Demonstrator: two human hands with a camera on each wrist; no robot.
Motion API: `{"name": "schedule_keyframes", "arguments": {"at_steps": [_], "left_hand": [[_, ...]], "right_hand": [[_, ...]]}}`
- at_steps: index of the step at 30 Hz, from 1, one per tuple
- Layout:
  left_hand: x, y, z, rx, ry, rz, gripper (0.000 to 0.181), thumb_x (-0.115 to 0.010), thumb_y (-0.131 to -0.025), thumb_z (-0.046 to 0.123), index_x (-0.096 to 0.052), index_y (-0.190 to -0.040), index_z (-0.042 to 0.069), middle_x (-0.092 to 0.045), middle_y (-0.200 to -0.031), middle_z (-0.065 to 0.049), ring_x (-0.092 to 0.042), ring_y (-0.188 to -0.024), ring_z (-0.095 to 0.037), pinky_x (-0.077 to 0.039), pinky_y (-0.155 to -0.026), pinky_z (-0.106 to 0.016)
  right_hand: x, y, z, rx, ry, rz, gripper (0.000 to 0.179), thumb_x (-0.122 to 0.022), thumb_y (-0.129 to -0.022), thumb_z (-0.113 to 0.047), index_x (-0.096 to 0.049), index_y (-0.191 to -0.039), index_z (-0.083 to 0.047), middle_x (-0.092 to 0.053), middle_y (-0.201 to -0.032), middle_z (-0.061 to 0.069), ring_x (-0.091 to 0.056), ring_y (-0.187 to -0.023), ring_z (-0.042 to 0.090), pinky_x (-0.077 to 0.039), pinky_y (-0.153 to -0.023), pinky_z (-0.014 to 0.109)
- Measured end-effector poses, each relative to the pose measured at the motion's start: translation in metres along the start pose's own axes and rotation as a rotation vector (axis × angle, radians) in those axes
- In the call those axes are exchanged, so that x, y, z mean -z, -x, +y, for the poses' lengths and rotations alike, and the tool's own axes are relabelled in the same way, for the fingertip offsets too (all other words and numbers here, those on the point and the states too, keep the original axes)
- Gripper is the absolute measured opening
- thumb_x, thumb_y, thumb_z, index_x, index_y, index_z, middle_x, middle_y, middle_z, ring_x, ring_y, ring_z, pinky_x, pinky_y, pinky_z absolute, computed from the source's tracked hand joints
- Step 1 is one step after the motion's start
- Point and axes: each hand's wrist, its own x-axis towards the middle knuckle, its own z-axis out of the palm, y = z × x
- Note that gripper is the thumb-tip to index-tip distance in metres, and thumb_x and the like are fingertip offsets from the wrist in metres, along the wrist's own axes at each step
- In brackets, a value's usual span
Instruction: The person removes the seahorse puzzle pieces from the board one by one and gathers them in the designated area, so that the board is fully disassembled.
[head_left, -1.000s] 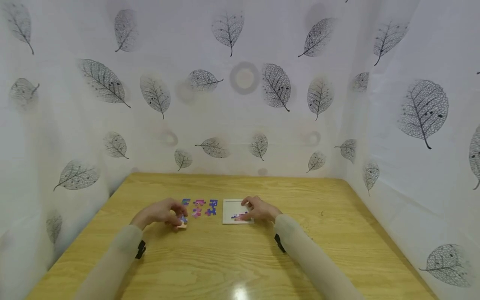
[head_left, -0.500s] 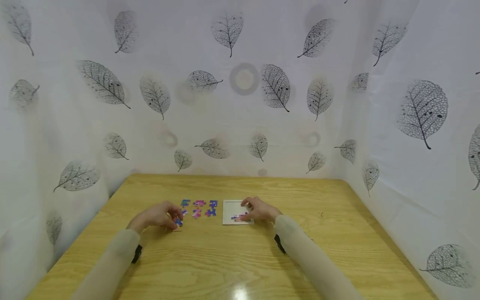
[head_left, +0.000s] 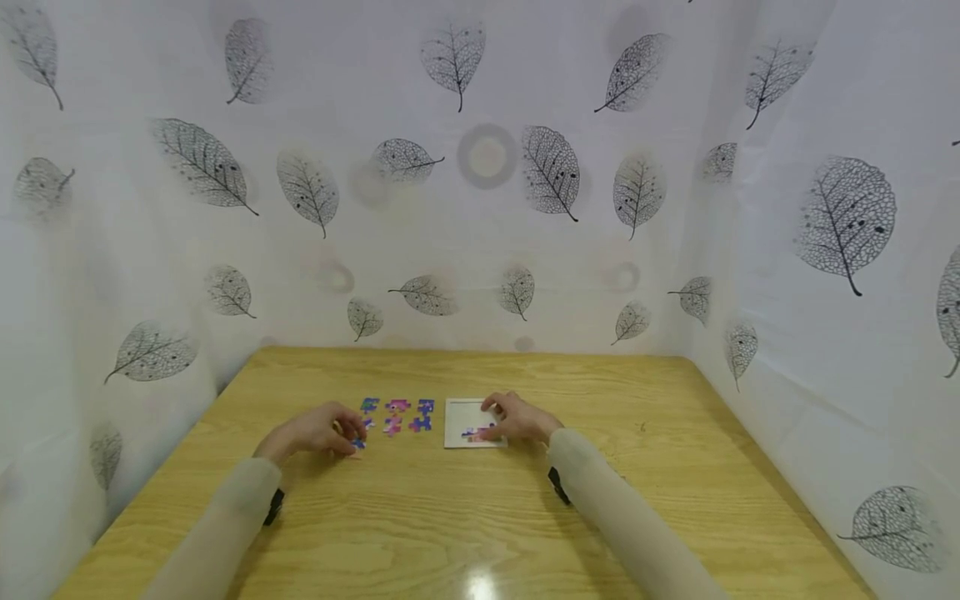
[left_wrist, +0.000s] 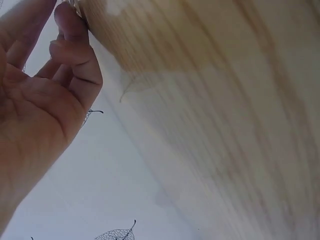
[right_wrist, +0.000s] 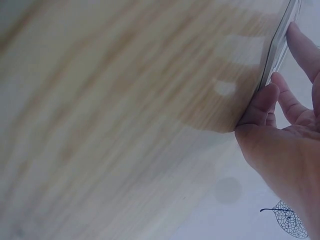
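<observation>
My left hand (head_left: 315,430) bends over a small blue-and-pink jigsaw piece (head_left: 359,444) at the table's left middle, thumb and fingers pinching it. Its fingertips run out of the left wrist view at the top. Other jigsaw pieces (head_left: 398,406) lie beside it in two rows, in pink, blue and purple. A square white puzzle tray (head_left: 457,425) lies to their right, with joined pieces (head_left: 472,434) along its near side. My right hand (head_left: 521,419) rests at the tray's right side, fingers loosely spread, thumb over the joined pieces. The right wrist view shows fingers against the tray's edge (right_wrist: 272,52).
The wooden table (head_left: 450,508) has light yellow grain and a bright glare spot near its front. White curtains (head_left: 480,242) printed with grey leaves enclose its back and sides. A dark wrist strap (head_left: 274,506) shows at the left sleeve, another on the right.
My left hand has drawn slightly left and back from the rows with the jigsaw piece, which was tilted and now lies flatter. More of the left row shows. My right hand and the tray stay still.
</observation>
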Motion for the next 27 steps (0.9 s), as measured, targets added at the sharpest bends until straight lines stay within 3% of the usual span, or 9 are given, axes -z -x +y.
{"name": "schedule_keyframes", "arguments": {"at_steps": [5,14,27], "left_hand": [[-0.0004,0.0007,0.0028,0.010,-0.058,0.005,0.028,-0.080,-0.079,0.012,-0.070,-0.104,0.007,-0.065,-0.098,-0.007,-0.057,-0.093,-0.022,-0.048,-0.080,-0.036],[0.0006,-0.0005,-0.0003,0.005,-0.052,0.002,0.027,-0.077,-0.080,0.009,-0.068,-0.105,0.004,-0.063,-0.097,-0.008,-0.054,-0.088,-0.020,-0.047,-0.076,-0.033],[-0.0001,-0.0016,-0.0002,0.052,-0.041,0.014,0.028,-0.077,-0.081,0.010,-0.068,-0.107,0.005,-0.060,-0.094,-0.008,-0.051,-0.084,-0.020,-0.047,-0.071,-0.031]], "right_hand": [[-0.0001,-0.0002,-0.0004,-0.006,-0.005,0.003,0.050,-0.076,-0.085,-0.035,-0.055,-0.128,-0.020,-0.046,-0.122,0.007,-0.044,-0.109,0.022,-0.040,-0.098,0.043],[0.0002,0.0000,-0.0010,0.015,0.003,-0.002,0.051,-0.075,-0.086,-0.035,-0.055,-0.129,-0.018,-0.047,-0.127,0.008,-0.046,-0.114,0.023,-0.041,-0.099,0.046],[0.0003,0.0011,-0.0014,0.011,-0.010,0.002,0.050,-0.076,-0.086,-0.033,-0.055,-0.128,-0.017,-0.047,-0.125,0.010,-0.046,-0.112,0.023,-0.041,-0.100,0.047]]}}
